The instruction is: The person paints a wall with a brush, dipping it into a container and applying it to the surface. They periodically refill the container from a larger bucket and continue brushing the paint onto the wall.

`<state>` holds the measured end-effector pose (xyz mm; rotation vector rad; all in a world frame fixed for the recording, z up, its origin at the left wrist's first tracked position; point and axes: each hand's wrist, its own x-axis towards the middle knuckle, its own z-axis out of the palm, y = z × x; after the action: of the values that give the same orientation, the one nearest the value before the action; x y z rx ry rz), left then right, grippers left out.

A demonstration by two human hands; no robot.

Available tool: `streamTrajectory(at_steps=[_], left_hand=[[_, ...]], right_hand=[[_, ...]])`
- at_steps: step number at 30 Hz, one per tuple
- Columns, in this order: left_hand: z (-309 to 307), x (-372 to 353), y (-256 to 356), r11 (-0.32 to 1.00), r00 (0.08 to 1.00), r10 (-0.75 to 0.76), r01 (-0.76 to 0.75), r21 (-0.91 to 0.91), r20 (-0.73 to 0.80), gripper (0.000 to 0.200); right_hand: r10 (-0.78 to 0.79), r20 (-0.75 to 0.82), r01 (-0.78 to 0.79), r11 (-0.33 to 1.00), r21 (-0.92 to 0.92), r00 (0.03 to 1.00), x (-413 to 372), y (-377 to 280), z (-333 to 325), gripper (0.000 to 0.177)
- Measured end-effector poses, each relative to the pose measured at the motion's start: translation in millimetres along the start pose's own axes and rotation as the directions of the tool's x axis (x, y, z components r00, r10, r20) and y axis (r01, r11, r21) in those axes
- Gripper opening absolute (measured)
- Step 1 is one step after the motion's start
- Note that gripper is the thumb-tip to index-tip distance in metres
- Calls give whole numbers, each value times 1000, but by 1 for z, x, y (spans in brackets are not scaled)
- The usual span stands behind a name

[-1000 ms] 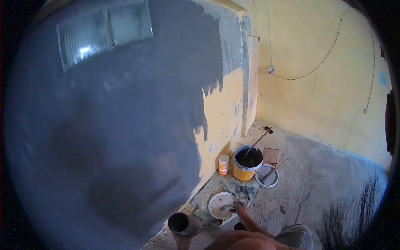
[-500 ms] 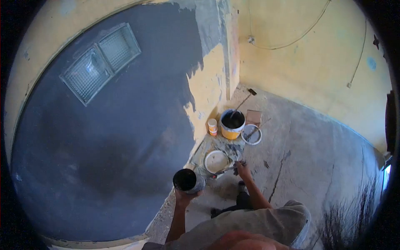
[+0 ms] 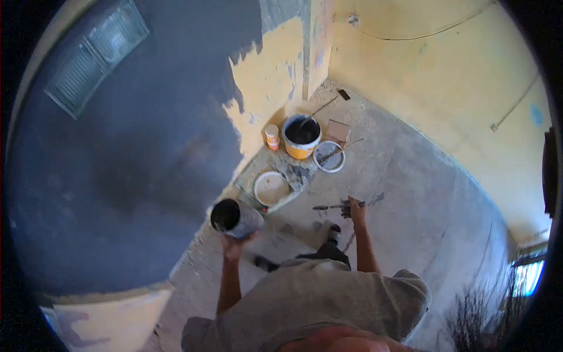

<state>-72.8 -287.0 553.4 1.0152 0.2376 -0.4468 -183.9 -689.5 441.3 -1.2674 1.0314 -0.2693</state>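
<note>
My left hand (image 3: 233, 243) is wrapped round the lower part of a small grey-smeared paint bucket (image 3: 251, 222). The bucket is tilted, its dark opening facing the wall, and dark paint coats its inside. Out over the floor, my right hand (image 3: 355, 212) grips a slim paintbrush (image 3: 334, 206) that points left toward the bucket. Dark smears mark the right fingers. Beside the bucket rises the wall (image 3: 146, 170), coated dark grey-blue, with a ragged edge against bare yellow (image 3: 267, 64).
A larger yellow-and-white bucket (image 3: 300, 151) of dark paint holds a long-handled tool. Small stacked tubs (image 3: 272, 138), a round lid with a stick across it (image 3: 329, 164), a brown square piece (image 3: 338, 131) and a white round lid (image 3: 271, 186) lie nearby. Glass blocks (image 3: 99, 58) sit in the wall.
The view has shifted, moving the wall and buckets up and left. My right hand has moved right, away from the white lid, with the paintbrush. My left hand still holds the small bucket.
</note>
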Motion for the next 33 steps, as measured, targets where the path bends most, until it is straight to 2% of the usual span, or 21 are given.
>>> streamTrajectory(at_steps=[1,2,4,5,6,7,8,10,12,14,16,17,18,20,22,26,28,29,30,32,33], left_hand=[[26,3,-15,898,982,186,-189,398,46,76],[52,5,-31,907,984,178,-168,386,10,76],[94,13,-46,893,948,317,-312,325,39,68],[110,18,-56,894,951,308,-299,335,27,68],[126,28,-65,830,918,394,-380,409,53,66],[142,36,-73,754,877,474,-452,477,83,64],[167,34,-72,758,878,474,-443,479,62,64],[201,27,-70,803,914,399,-386,454,71,67],[203,41,-90,792,912,405,-385,474,63,68],[220,50,-94,780,914,402,-375,501,58,68],[247,56,-90,733,898,409,-428,528,161,70],[248,65,-100,893,960,255,-280,353,117,85],[245,79,-111,896,959,266,-282,344,93,85],[244,108,-125,760,912,375,-405,509,166,101],[258,131,-130,760,909,388,-409,505,152,102],[288,183,-124,693,880,407,-472,545,246,104],[303,201,-109,671,880,402,-472,572,254,105],[313,208,-100,645,881,386,-470,602,274,105],[321,214,-92,650,880,402,-468,599,251,105],[331,222,-80,590,857,426,-507,629,291,105],[333,226,-83,580,851,444,-511,634,279,105]], right_hand=[[-33,-33,33,999,9,999,18,8,-24,32],[-76,-62,78,997,28,995,38,7,-45,31],[-96,-90,95,995,-14,991,67,-7,-80,30],[-134,-129,130,991,-40,983,80,-10,-100,30],[-127,-124,123,992,-40,984,95,-16,-116,30],[-208,-161,204,978,-43,965,113,-19,-133,31],[-289,-188,283,957,-57,939,127,-26,-147,32],[-282,-180,267,958,-103,942,147,-48,-167,34],[-275,-162,255,957,-136,948,162,-80,-168,36],[-311,-258,334,941,48,915,177,-106,-164,42],[-256,-223,276,959,66,941,187,-128,-157,43],[-272,-238,308,942,131,932,190,-137,-150,41],[-288,-255,341,920,194,923,197,-144,-144,40],[-274,-232,320,928,192,933,218,-153,-134,36],[-382,-254,436,874,212,889,237,-164,-127,35],[-293,-186,328,924,198,938,256,-218,-126,36],[-343,-140,358,929,93,929,269,-246,-121,39],[-439,-98,449,887,113,893,273,-251,-115,38],[-447,-71,452,886,106,892,280,-260,-108,38],[-389,-99,399,907,132,916,288,-272,-98,37],[-344,-109,359,911,203,933,295,-275,-93,36]])
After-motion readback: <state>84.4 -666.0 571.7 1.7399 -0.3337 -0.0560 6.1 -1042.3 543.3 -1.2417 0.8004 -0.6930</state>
